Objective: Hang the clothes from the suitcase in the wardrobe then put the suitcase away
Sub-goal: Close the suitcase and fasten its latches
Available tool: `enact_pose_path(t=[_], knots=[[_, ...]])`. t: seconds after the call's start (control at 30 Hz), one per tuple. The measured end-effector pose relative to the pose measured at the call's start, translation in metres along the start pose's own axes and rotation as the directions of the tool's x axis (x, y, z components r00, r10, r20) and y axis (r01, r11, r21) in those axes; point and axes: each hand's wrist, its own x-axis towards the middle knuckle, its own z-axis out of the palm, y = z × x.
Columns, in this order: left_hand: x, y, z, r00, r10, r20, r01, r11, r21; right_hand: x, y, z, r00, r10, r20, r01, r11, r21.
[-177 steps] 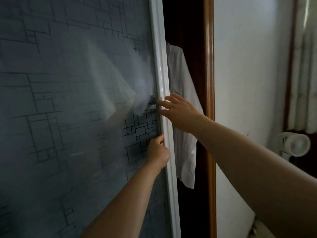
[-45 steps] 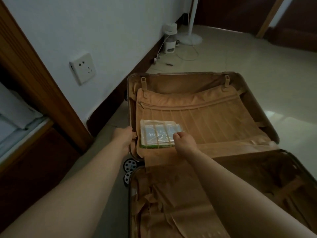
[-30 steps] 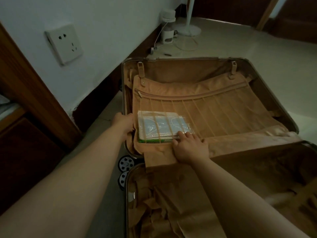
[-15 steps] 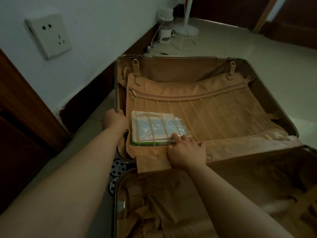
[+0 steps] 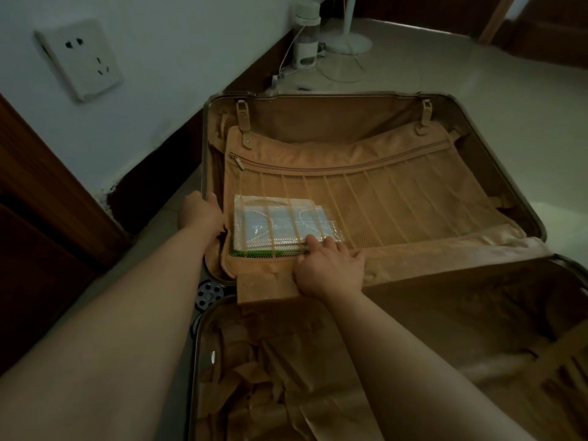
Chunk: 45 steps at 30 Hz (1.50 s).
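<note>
The suitcase (image 5: pixel 331 105) lies wide open on the floor, both halves lined in tan fabric. Its far half has a zipped mesh divider (image 5: pixel 381 205) with a flat pack of face masks (image 5: pixel 280 224) behind the mesh at the lower left. My left hand (image 5: pixel 200 211) grips the left rim of the far half. My right hand (image 5: pixel 331 268) lies on the divider's lower edge by the hinge, fingers bent onto the pack's corner. The near half (image 5: pixel 413 345) shows only crumpled lining and straps. No clothes are visible inside.
A white wall with a socket (image 5: pixel 79 58) and dark skirting runs along the left. Dark wooden wardrobe framing (image 5: pixel 47 202) stands at the left edge. A small white appliance (image 5: pixel 305 36), a fan base (image 5: pixel 346 43) and cables sit beyond the suitcase. Suitcase wheels (image 5: pixel 208 292) show at the hinge.
I went from the wardrobe's sliding door to the open suitcase. Over the last second my right hand settled on the divider's lower edge; my left hand stays on the rim.
</note>
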Motion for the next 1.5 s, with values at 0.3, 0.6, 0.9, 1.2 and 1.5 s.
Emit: enact_pose_path(t=[0.3, 0.6, 0.9, 1.2, 1.5], knots=[[-0.016, 0.014, -0.027, 0.967, -0.034, 0.251, -0.035, 0.964, 0.264, -0.001, 0.0, 0.001, 1.0, -0.021, 0.021, 0.021, 0.999, 0.026], [0.013, 0.018, -0.027, 0.945, -0.067, 0.321, 0.135, 0.972, -0.194, -0.004, -0.002, 0.001, 0.999, -0.017, -0.027, 0.017, 1.0, -0.004], [0.028, 0.031, -0.01, 0.983, -0.114, 0.142, 0.146, 0.96, -0.241, -0.008, -0.005, -0.004, 0.999, 0.031, -0.037, -0.032, 0.999, -0.007], [0.007, 0.027, -0.034, 0.998, 0.058, 0.025, -0.049, 0.966, -0.252, -0.013, -0.02, -0.013, 0.988, 0.149, 0.05, -0.157, 0.954, 0.257], [-0.028, 0.037, -0.059, 0.946, 0.286, -0.153, -0.322, 0.886, -0.333, 0.012, -0.108, -0.094, 0.981, 0.068, -0.183, 0.1, 0.632, 0.768]])
